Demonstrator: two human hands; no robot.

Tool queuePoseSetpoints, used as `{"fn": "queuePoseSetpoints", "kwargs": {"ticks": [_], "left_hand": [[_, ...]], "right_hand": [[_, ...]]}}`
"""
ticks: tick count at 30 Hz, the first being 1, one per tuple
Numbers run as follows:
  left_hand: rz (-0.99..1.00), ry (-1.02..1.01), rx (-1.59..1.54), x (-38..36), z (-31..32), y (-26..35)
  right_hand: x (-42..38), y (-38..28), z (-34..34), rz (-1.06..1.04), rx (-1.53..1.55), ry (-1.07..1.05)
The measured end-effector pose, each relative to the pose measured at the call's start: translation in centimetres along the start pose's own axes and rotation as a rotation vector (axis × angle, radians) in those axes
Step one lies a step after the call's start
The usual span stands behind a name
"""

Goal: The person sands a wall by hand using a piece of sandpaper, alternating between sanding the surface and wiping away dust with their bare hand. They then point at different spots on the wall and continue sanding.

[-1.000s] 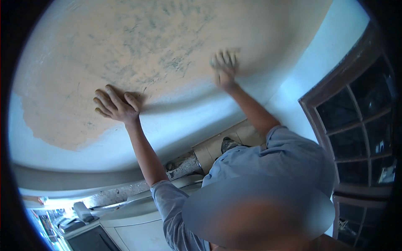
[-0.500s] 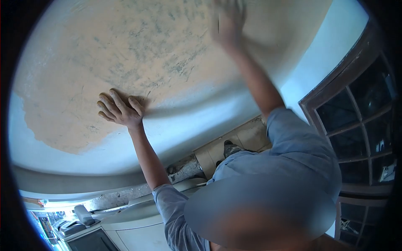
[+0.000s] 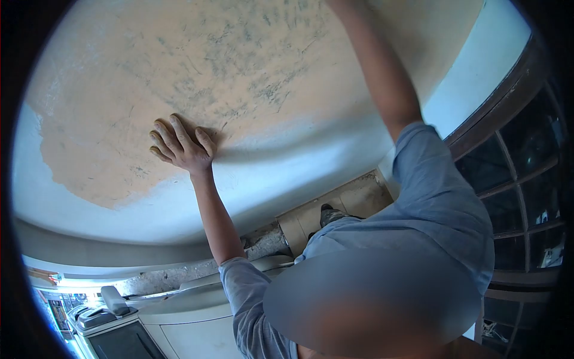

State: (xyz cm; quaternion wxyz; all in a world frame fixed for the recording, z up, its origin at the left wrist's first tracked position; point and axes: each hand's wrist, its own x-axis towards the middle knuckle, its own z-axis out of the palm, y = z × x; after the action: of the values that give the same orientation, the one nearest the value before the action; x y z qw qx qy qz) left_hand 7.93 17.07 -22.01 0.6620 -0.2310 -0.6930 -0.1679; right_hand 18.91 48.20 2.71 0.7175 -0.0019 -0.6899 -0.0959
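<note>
My left hand [image 3: 184,146] lies against a wall, its fingers spread and their tips coated in tan residue. Under it is a tan, plaster-like coat [image 3: 125,119] with dark grey scuffs and scratches across its middle. The lower edge of this coat fades into a bare whitish band of wall [image 3: 287,161]. My right arm [image 3: 382,66] reaches up over the same wall. It leaves the top of the view at about the wrist, so the right hand and anything in it are hidden.
A dark-framed paned window or door [image 3: 496,161] stands at the right. Below are floor tiles [image 3: 353,200], my shoe [image 3: 327,215] and a rubble-strewn ledge [image 3: 266,239]. At lower left, a pale vehicle [image 3: 197,329] with a side mirror [image 3: 113,300] is close behind me.
My right hand, blurred by motion near the top before, has moved up out of view. My left hand stays on the wall while the whole view shifts slightly.
</note>
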Motion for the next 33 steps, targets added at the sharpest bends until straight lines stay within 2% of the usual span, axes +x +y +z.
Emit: {"fn": "queuePoseSetpoints", "kwargs": {"ticks": [1,2,5,6,9,10,12,13,14,16,19,20,21,22,24,25,28,30,31,32,33], "left_hand": [[-0.003,0.005,-0.001,0.1,-0.1,0.0],[-0.012,0.012,0.009,0.1,-0.1,0.0],[-0.023,0.009,-0.012,0.1,-0.4,0.1],[-0.022,-0.006,-0.026,0.0,-0.5,0.1],[-0.014,-0.015,-0.027,0.1,-0.4,-0.2],[-0.018,-0.013,-0.035,0.0,-0.4,-0.1],[-0.026,-0.012,-0.036,0.0,-0.3,-0.1],[-0.021,-0.020,-0.040,0.1,-0.2,-0.2],[-0.021,-0.009,-0.043,0.1,-0.2,-0.2],[-0.022,-0.014,-0.055,0.1,-0.1,-0.1],[-0.038,-0.003,-0.048,-0.1,-0.2,-0.1],[-0.032,0.000,-0.051,-0.2,-0.1,-0.2],[-0.026,0.007,-0.052,-0.1,0.0,-0.3],[-0.031,0.005,-0.055,-0.1,0.0,-0.3],[-0.031,-0.013,-0.047,-0.5,-0.6,-0.2],[-0.017,-0.018,-0.041,-0.1,-0.3,-0.4],[-0.022,-0.011,-0.057,-0.4,-0.3,-0.5],[-0.041,-0.022,-0.059,-0.4,0.0,-0.5],[-0.026,-0.023,-0.058,-0.3,0.0,-0.7],[-0.021,-0.018,-0.054,-0.3,-0.1,-0.6],[-0.022,-0.009,-0.055,-0.3,-0.1,-0.4]], "right_hand": [[-1.5,-1.0,-0.1,0.006,0.003,-0.004],[-6.5,-2.4,0.2,-0.004,0.013,0.001],[-22.4,-7.5,-2.0,0.150,0.178,-0.234],[-29.3,-8.4,-1.5,0.055,0.209,-0.180],[-30.8,-8.6,-1.7,0.010,0.344,-0.200],[-28.3,-7.7,-1.4,-0.046,0.266,-0.244],[-18.4,-5.6,-0.3,-0.174,0.210,-0.118],[-13.1,-5.0,-0.5,-0.140,0.179,-0.126],[-11.5,-1.6,3.0,0.188,0.111,-0.348],[0.0,-4.4,0.3,-0.005,0.023,-0.082],[-3.2,-6.4,0.2,0.004,0.027,-0.065],[-6.9,-8.2,-0.9,0.038,0.082,-0.113],[-15.4,-8.1,1.2,0.142,0.222,-0.175],[-18.6,-10.6,-1.2,0.115,0.176,-0.175],[-31.4,-12.5,-2.1,0.074,0.224,-0.259],[-31.6,-13.5,-2.6,0.075,0.250,-0.282],[-28.2,-11.0,-0.6,-0.042,0.305,-0.191],[-17.4,-9.3,-0.4,-0.135,0.230,-0.128],[-13.1,-8.2,0.9,-0.100,0.235,-0.053],[-8.2,-7.5,2.4,-0.044,0.484,0.110],[-2.1,-7.9,0.5,-0.012,0.181,-0.079]]}}
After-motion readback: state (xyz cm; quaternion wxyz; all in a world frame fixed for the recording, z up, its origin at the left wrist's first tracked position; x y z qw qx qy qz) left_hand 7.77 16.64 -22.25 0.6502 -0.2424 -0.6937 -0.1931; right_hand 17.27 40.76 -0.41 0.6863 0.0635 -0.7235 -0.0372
